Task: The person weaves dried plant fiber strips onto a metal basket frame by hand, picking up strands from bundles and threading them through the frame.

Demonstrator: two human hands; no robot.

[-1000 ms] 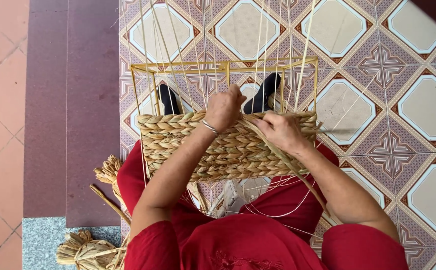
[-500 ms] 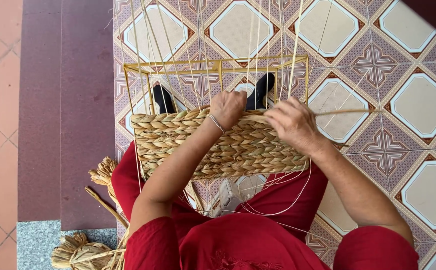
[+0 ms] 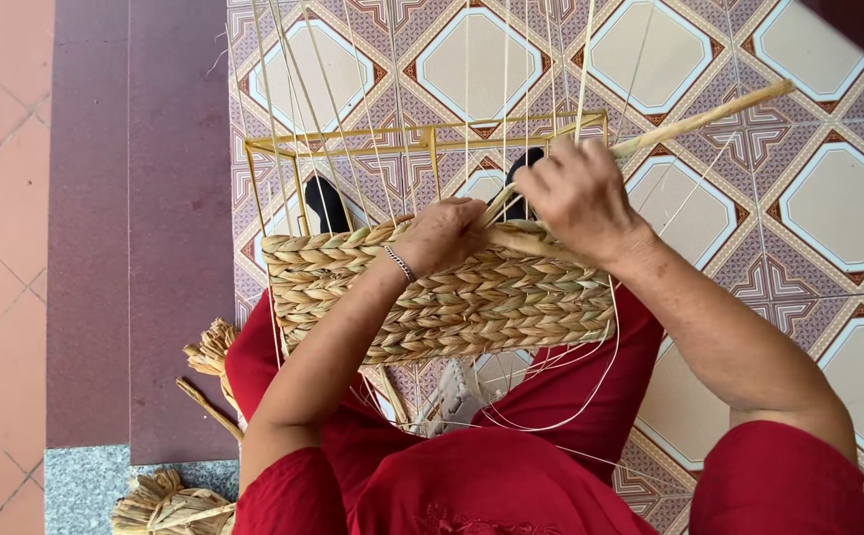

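Note:
A half-woven straw basket (image 3: 452, 302) on a yellow wire frame (image 3: 353, 139) rests over my lap, its thin upright strands rising toward the top of the view. My left hand (image 3: 442, 233) presses on the top edge of the weave, fingers closed on the braid. Above and to the right of it, my right hand (image 3: 576, 193) grips a thick straw strand (image 3: 709, 119) that stretches out to the upper right. A thin bracelet circles my left wrist.
Patterned floor tiles (image 3: 828, 198) lie under and beyond the frame. Bundles of straw (image 3: 169, 500) sit at the lower left beside my red-clothed leg. A dark maroon step (image 3: 135, 198) runs down the left. Black shoe tips (image 3: 325, 203) show behind the frame.
My right hand has lifted from the weave's top edge and pulled the thick strand up and out to the right. The left hand stayed on the braid.

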